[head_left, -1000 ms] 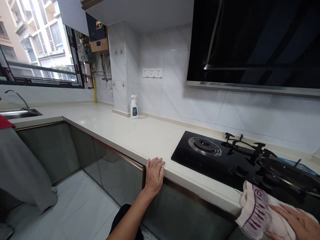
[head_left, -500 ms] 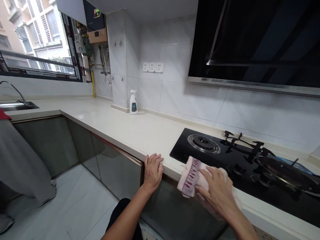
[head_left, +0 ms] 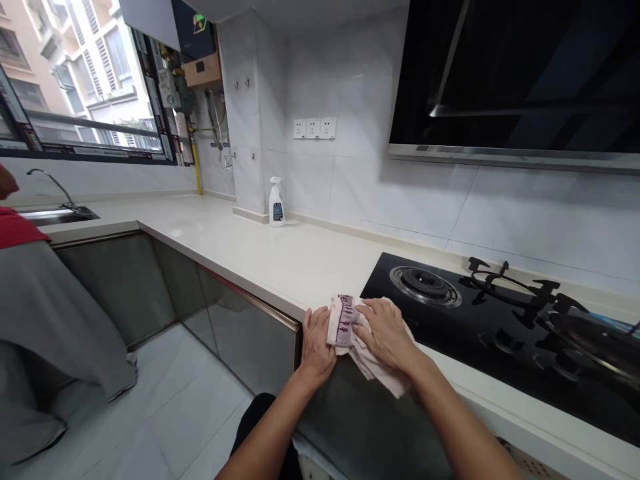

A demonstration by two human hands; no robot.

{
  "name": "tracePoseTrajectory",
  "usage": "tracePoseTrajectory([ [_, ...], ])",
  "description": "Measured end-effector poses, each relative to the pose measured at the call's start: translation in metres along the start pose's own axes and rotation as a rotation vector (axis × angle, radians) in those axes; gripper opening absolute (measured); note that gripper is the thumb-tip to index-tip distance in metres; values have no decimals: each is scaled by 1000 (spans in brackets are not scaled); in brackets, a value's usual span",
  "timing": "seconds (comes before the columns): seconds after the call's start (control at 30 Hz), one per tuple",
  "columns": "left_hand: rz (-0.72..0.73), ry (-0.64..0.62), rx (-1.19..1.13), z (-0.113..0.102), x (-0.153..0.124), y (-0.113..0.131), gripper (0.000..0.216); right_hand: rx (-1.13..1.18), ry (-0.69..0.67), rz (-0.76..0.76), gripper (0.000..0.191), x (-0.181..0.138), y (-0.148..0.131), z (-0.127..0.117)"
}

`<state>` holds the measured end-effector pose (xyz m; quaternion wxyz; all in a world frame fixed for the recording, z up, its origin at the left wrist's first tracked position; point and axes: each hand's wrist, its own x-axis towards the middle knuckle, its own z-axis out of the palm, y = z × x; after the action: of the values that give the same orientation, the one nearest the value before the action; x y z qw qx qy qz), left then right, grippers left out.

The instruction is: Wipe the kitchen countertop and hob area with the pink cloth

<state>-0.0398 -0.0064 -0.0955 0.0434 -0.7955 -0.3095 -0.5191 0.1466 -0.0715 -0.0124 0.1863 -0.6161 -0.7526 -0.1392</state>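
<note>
My right hand (head_left: 389, 335) presses a pale pink towel (head_left: 343, 327) with a purple printed band onto the counter's front edge, left of the gas hob (head_left: 480, 327). The towel's lower part hangs down over the cabinet front. Close beside it, my left hand (head_left: 317, 350) lies over the same edge with its fingers stretched out, holding nothing. The towel's left end meets or covers the thumb side of that hand. Beneath both hands is the pale countertop (head_left: 280, 267).
A white spray bottle (head_left: 277, 203) stands against the wall. On the hob are a burner (head_left: 425, 283), a loose pan support (head_left: 505, 283) and a dark round part (head_left: 595, 340). A range hood (head_left: 520, 160) overhangs it. Another person in grey trousers (head_left: 65, 307) stands left, near the sink (head_left: 57, 217).
My right hand has moved left with the towel, from the hob's front edge to beside my left hand. My left hand stays at the counter edge. The view has shifted slightly left.
</note>
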Motion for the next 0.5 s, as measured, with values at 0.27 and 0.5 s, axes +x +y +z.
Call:
tracePoseTrajectory([
  [0.27,-10,-55,-8,-7,2,3,36,-7,-27,-3,43,7,21,-3],
  [0.5,-26,-39,-14,-8,2,6,29,-90,-61,226,43,9,60,-4],
])
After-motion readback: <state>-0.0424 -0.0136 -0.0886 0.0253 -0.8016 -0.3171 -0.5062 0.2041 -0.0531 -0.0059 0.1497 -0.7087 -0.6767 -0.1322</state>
